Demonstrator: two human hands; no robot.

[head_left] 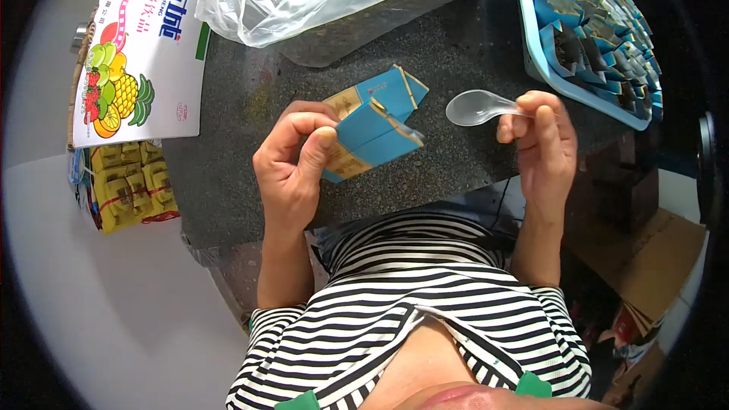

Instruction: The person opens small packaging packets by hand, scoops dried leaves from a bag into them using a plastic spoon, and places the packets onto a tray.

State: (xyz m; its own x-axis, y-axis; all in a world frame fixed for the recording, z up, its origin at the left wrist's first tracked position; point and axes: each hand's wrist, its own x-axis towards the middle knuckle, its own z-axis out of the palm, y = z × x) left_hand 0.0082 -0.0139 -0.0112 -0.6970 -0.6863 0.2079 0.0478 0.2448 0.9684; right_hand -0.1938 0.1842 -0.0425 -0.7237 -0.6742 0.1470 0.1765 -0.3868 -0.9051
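Observation:
On the left, my left hand (pixel 292 163) pinches a blue and tan paper packet (pixel 376 144) between thumb and fingers. This packet is tilted, and its right end looks parted. Just behind it is a second blue and tan packet (pixel 383 91) with a folded gold-edged end; I cannot tell whether it is held too or lies on the table. My right hand (pixel 543 140) grips a clear plastic spoon (pixel 471 108) by its handle. The spoon's bowl points left, apart from the packets, and nothing shows in it.
A speckled dark table (pixel 228 175) lies under my hands. At the far right, a light blue tray (pixel 535 61) holds many upright blue packets. A clear plastic bag (pixel 326 15) with dark contents lies at the back. A printed white carton (pixel 163 110) and yellow packages (pixel 125 190) are at the left.

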